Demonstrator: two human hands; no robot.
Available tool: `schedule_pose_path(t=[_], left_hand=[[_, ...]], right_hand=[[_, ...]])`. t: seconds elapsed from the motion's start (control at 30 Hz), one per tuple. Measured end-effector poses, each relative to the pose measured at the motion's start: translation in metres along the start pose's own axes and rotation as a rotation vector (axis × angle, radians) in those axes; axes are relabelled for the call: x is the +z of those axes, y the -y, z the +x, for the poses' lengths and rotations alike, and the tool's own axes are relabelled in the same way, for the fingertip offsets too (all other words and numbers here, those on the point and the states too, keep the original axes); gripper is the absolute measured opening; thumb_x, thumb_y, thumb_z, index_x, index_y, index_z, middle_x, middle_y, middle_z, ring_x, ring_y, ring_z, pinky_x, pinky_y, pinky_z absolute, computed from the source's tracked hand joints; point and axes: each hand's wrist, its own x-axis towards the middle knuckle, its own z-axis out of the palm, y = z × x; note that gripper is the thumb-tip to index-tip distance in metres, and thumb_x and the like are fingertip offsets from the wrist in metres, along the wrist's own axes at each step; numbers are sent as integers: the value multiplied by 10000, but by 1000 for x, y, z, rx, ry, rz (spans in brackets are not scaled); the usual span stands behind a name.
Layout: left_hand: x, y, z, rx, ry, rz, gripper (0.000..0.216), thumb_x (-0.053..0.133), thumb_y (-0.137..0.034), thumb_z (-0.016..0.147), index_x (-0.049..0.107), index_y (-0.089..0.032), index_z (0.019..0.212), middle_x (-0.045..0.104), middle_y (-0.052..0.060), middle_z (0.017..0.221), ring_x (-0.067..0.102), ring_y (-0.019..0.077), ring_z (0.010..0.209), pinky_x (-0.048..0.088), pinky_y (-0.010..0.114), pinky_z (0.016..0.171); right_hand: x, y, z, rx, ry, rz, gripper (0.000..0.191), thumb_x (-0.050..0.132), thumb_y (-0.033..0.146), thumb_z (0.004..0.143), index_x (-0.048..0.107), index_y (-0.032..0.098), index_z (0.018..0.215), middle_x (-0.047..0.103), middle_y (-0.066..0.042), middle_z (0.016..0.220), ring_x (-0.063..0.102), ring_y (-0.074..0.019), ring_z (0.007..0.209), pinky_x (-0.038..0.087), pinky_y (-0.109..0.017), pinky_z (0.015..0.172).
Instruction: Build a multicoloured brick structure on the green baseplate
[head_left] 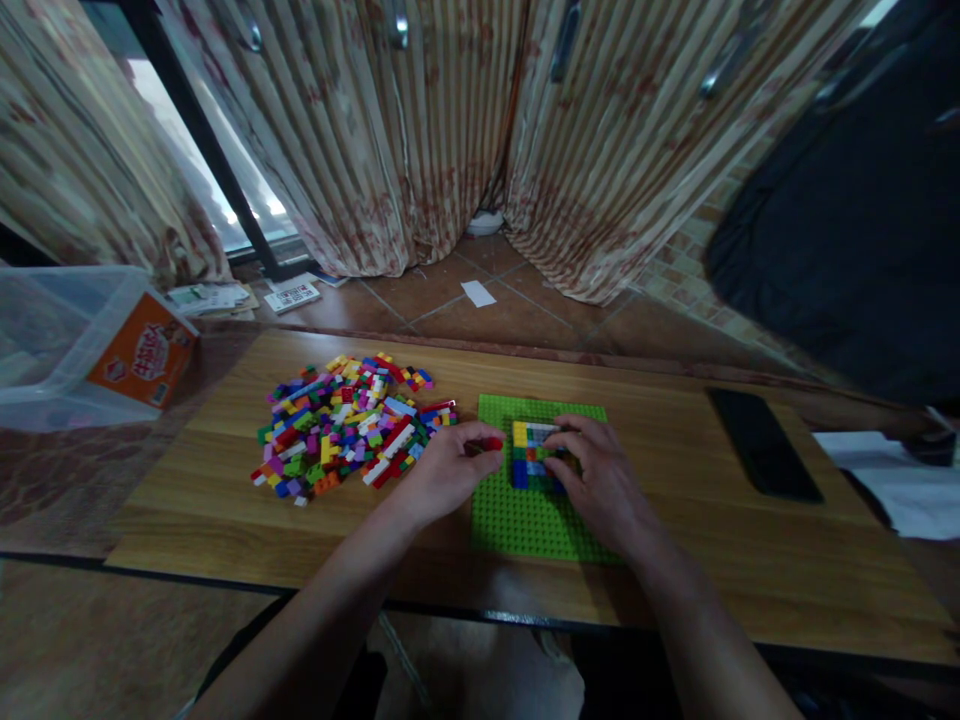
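- While the left hand (444, 473) waits over the near edge of the loose bricks' side, its grip pinches a red brick (493, 443) between thumb and fingers, presumably to keep it ready beside the built block.
- The built block (520, 455) stands on the green baseplate (502, 520), whose studs probably keep it from sliding.
- The right hand (604, 477) has its fingers and thumb bent over the block's right side, seemingly to steady it or seat a piece; whether this grip is pinching anything cannot be told.
- The loose bricks (330, 425) lie heaped on the worktop (690, 560), left of the baseplate, likely for easy reach by the left hand.
- Hidden: the block's right part and some of the baseplate, under the right hand.
- Hard to make out: the red brick's full shape, covered by fingertips, and single pieces deep in the heap.
- Cut off: the clear box (60, 405), at the left picture edge.
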Motion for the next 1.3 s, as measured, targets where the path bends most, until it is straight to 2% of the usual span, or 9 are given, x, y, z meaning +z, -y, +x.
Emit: schedule_pose_path(t=[0.17,0.43,0.77,1.0,1.3], left_hand=[[1,3,2,-4,-18,-37,211,643,-205,738,659,-151,941,652,7,766,577,124,668,441,240,618],[3,5,6,0,-53,-55,88,625,-175,741,576,-153,811,619,-12,707,605,123,641,451,230,588],[3,5,3,36,-4,-10,99,618,-177,752,642,-145,842,636,-7,723,580,112,650,446,221,598],[6,5,4,50,-12,23,155,627,-177,758,710,-153,886,673,1,765,574,112,668,449,223,617],[7,3,7,110,-47,83,120,622,-131,765,686,-143,865,680,14,795,608,126,734,471,230,671]], right_hand=[[1,1,0,34,-18,36,128,582,284,853,706,253,867,601,-80,1137,556,-271,1104,468,-478,945],[5,-2,0,41,-84,129,99,635,282,821,733,265,822,609,-66,1097,579,-248,1048,479,-458,915],[10,-8,-2,18,-104,126,94,655,276,815,748,292,811,623,-44,1071,581,-231,1005,492,-448,883],[3,-4,1,-104,-14,-29,173,582,268,877,750,304,852,639,-45,1052,560,-248,1029,490,-448,877],[8,-9,-4,-57,-49,33,145,596,285,876,740,281,889,631,-52,1111,558,-242,1049,493,-448,898]])
